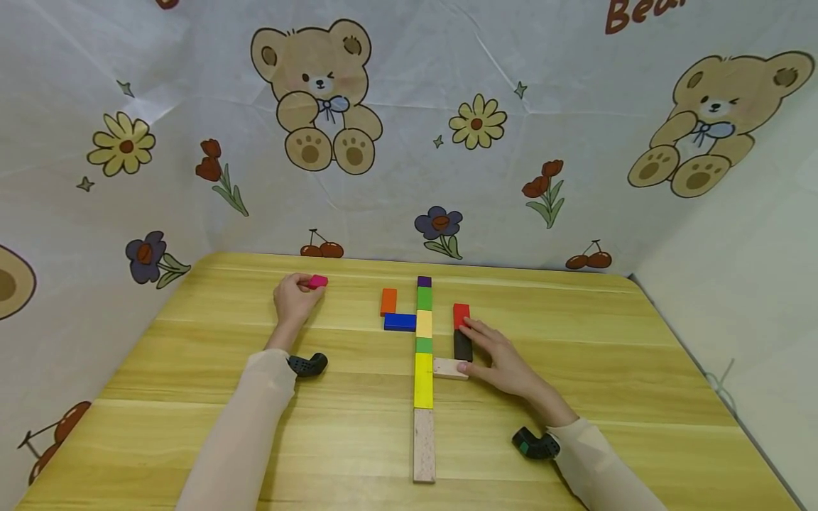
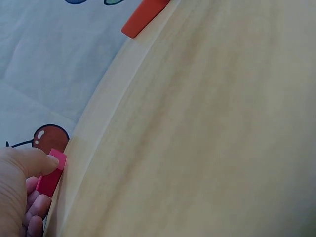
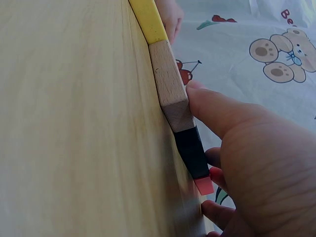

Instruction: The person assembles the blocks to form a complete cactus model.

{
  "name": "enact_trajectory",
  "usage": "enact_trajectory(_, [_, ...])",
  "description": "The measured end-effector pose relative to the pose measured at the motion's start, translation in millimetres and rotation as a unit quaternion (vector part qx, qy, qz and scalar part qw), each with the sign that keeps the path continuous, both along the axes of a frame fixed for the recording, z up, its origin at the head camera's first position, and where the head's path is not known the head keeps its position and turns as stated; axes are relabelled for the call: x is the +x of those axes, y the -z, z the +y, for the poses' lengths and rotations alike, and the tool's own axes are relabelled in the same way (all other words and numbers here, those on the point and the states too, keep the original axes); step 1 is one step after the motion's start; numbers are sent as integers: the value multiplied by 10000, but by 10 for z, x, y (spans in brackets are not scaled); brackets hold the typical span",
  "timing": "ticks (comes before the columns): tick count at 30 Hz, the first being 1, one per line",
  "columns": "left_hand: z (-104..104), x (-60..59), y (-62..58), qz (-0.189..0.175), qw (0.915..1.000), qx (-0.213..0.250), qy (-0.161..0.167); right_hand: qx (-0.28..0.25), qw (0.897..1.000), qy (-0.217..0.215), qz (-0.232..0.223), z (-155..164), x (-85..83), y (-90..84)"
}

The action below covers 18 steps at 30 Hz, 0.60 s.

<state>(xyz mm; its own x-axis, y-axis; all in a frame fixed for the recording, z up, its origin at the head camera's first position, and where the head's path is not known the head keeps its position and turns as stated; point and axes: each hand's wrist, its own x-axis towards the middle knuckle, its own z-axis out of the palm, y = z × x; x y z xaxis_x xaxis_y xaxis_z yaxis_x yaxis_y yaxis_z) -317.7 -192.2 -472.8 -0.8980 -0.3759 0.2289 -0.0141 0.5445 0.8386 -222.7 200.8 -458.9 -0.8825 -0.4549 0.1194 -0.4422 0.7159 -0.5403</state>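
Bare table (image 1: 211, 369) lies open between left hand (image 1: 295, 298) and block column (image 1: 423, 348); orange block (image 1: 388, 301) and blue block (image 1: 400, 321) obstruct beside column; open wood right of right hand (image 1: 505, 358).

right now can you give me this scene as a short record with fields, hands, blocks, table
left hand: left hand pinches a pink block near the table's far edge
right hand: right hand rests on the table, fingers touching the black block, thumb at the plain wood block
red block: red block lies just beyond the black one
centre line: long row of purple, green, yellow and wood blocks running away from the person
left of row: orange block and blue block forming an L
surface: wooden table
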Motion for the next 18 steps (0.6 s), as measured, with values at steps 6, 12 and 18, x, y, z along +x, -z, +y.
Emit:
enact_trajectory(6, [-1,-11,-9,-40,9996,274,-11,0,10000,0,0,6,-10,0])
enact_trajectory(12, [-11,-29,-27,-59,9984,571,0,-27,10000,-64,25,15,-20,-14])
enact_trajectory(18, [32,-99,-51,-67,9950,896,440,-62,9999,-87,-30,0,-5,-20])
